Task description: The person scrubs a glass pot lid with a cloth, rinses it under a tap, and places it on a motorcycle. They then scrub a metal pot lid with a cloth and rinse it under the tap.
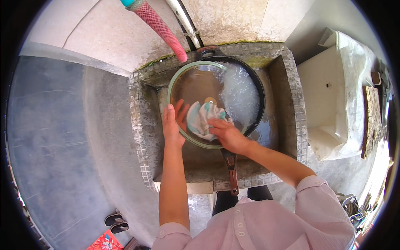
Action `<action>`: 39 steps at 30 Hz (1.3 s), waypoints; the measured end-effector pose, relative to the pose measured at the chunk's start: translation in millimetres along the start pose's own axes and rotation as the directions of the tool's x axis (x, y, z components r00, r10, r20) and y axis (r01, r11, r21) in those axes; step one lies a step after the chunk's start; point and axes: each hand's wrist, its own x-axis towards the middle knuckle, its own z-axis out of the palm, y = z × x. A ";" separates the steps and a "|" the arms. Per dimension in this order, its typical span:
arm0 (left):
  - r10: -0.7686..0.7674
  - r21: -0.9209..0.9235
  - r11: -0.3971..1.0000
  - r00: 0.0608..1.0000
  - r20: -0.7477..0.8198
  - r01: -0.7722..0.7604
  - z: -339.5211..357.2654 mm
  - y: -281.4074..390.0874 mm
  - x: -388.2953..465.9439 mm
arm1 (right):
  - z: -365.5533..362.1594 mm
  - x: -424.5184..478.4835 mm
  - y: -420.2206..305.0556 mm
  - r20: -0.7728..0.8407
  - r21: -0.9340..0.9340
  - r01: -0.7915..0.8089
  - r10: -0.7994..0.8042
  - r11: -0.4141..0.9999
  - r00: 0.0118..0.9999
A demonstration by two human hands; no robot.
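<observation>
My left hand grips the left rim of a round glass lid with a pale green edge, its fingers showing through the glass. With my right hand I press a crumpled white-and-turquoise cloth onto the lid's lower part. The lid is held over a black frying pan, covering its left side. Sudsy water shows in the pan's uncovered right part. Toward my body points the pan's brown handle, reaching over the near rim of the sink.
Around the pan is a concrete sink with a tiled rim. A pink hose hangs above its far edge, beside a white pipe. A plastic-covered white basin stands right. Shoes lie on the floor at lower left.
</observation>
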 end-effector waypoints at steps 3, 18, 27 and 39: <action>-0.002 0.001 1.000 1.000 0.022 0.002 -5.5 -1.1 -0.4 | -26.0 -6.3 37.2 0.029 -0.235 -0.074 0.083 0.969 0.996; -0.088 -0.073 0.993 0.995 0.037 0.091 -3.7 -3.6 2.2 | 51.1 150.1 12.5 -0.377 0.123 -0.180 0.214 0.976 0.901; -0.064 -0.159 0.985 0.998 0.012 0.065 0.2 -4.0 0.1 | 30.0 29.2 -63.0 -0.120 0.425 -0.134 0.202 0.895 0.972; -0.074 -0.128 0.989 0.997 0.035 0.077 -4.7 3.6 0.5 | -61.1 -9.1 80.8 0.200 -0.684 -0.014 0.206 0.729 0.958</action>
